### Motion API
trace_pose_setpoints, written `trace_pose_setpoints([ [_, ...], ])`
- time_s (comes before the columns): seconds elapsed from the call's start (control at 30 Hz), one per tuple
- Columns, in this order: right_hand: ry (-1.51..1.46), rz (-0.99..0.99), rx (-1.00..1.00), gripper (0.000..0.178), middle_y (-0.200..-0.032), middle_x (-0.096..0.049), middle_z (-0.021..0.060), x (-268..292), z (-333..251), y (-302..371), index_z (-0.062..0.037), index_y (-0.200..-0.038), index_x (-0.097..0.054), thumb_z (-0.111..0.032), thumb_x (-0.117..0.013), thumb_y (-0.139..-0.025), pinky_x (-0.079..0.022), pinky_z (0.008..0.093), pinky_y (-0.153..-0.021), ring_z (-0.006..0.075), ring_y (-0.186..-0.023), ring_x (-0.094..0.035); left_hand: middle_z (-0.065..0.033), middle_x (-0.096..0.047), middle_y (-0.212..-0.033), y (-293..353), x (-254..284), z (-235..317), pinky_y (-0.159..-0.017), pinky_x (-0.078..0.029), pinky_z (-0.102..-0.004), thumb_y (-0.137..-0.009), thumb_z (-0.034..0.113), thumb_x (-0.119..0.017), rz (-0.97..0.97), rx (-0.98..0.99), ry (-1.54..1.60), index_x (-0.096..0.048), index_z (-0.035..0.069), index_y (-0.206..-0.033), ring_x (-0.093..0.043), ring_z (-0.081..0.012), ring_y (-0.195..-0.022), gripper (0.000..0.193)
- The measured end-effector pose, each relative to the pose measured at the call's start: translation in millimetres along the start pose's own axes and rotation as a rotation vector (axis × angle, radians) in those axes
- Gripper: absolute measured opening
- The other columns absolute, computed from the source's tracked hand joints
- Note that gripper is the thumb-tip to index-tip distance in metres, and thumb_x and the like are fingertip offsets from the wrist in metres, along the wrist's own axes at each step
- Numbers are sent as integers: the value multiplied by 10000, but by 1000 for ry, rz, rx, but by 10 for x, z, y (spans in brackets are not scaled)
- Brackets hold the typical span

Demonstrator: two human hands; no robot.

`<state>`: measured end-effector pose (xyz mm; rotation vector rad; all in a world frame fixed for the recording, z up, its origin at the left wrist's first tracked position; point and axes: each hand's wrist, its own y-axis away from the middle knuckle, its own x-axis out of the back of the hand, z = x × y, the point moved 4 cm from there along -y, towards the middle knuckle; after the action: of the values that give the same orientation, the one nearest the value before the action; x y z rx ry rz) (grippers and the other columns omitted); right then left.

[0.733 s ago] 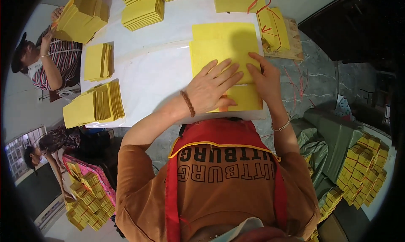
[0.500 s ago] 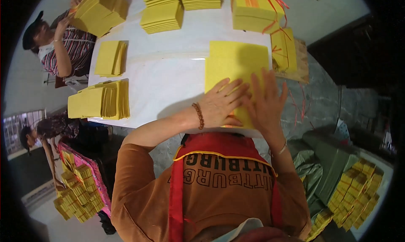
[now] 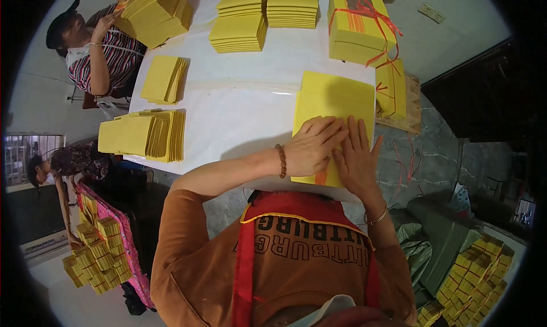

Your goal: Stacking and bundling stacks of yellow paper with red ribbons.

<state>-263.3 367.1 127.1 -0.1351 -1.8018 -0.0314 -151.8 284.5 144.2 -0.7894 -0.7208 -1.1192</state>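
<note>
Yellow paper sheets [image 3: 333, 93] lie at the near right of the white table, one edge showing a second layer beneath. My left hand [image 3: 315, 146], with a beaded bracelet at the wrist, rests palm down on the paper with its fingers stretched toward the right. Just beside it, my right hand [image 3: 357, 159] lies flat on the paper's right part, fingers extended and the thumb near the left fingertips. Neither hand grips anything. An orange mark [image 3: 321, 178] shows on the paper below my left hand.
Yellow paper stacks [image 3: 238, 33] stand at the table's far side, and folded bundles [image 3: 142, 136] at its left. A red-tied yellow block [image 3: 359, 39] sits at the far right. One person [image 3: 102, 48] handles a stack; another [image 3: 62, 173] bends over bundles at left.
My hands have settled flatter onto the paper, and the right fingers have come down and closer to the left hand. The whole view has shifted slightly.
</note>
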Motion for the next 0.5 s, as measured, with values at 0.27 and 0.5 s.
trace_pose_setpoints([
  [0.27, -589, -162, 16, 511, -1470, -226, 103, 99, 241, -45, -63, -1356, -358, -319, -411, -918, -36, 549, -1066, 258, -1384, -118, -212, -481, -1187, -144, -11, 184, -909, -363, -418, -654, 347, -668, -109, -69, -573, -282, -10, -1352, -439, -337, -1091, 875],
  [0.5, -828, -54, 39, 486, -1445, -285, 130, 110, 418, -62, -39, -1362, -351, -216, -421, -915, -154, 382, -1090, 262, -1358, -212, -144, -576, -1084, -221, 33, 76, -795, -449, -358, -709, 218, -604, 90, 26, -537, -492, -2, -1195, -552, -263, -957, 545],
])
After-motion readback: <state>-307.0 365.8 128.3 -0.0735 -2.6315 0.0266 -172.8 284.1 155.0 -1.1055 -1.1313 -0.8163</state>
